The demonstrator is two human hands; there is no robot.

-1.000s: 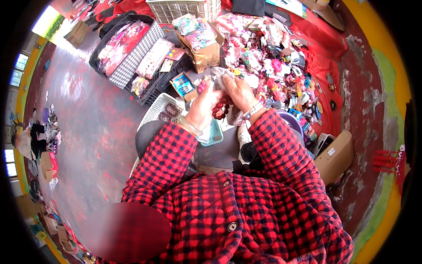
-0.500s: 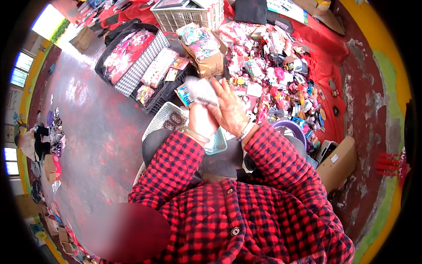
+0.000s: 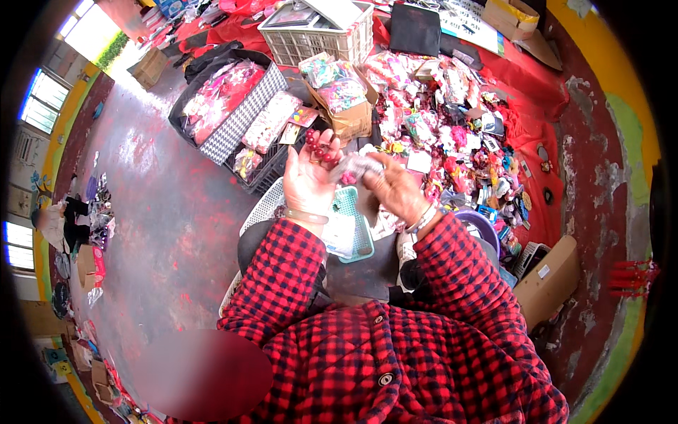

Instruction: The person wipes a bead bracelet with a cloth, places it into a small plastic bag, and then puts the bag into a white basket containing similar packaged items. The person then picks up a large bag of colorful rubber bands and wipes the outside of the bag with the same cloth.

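Observation:
My left hand [image 3: 308, 185] is turned palm up. Across its curled fingers lies a string of dark red beads [image 3: 319, 148]. Beside it my right hand [image 3: 401, 192] pinches a soft greyish-white piece [image 3: 357, 167], blurred by motion, so its kind does not show. A bit of pink shows just under this piece. Below both hands is a mint-green plastic basket [image 3: 370, 244] with a white packet [image 3: 342, 237] inside. A white perforated basket [image 3: 260, 210] stands partly behind my left wrist.
A large heap of small packaged trinkets [image 3: 452, 134] covers red cloth ahead and right. A houndstooth-sided box [image 3: 240, 113], an open carton [image 3: 349, 121] and a pale crate [image 3: 321, 44] stand ahead. To the right are a purple basin [image 3: 487, 227] and a cardboard box [image 3: 547, 283].
My hands, earlier close together around the greyish-white piece, have moved apart. The left palm has turned up and red beads now show in its fingers. The right hand has drawn the soft piece rightward.

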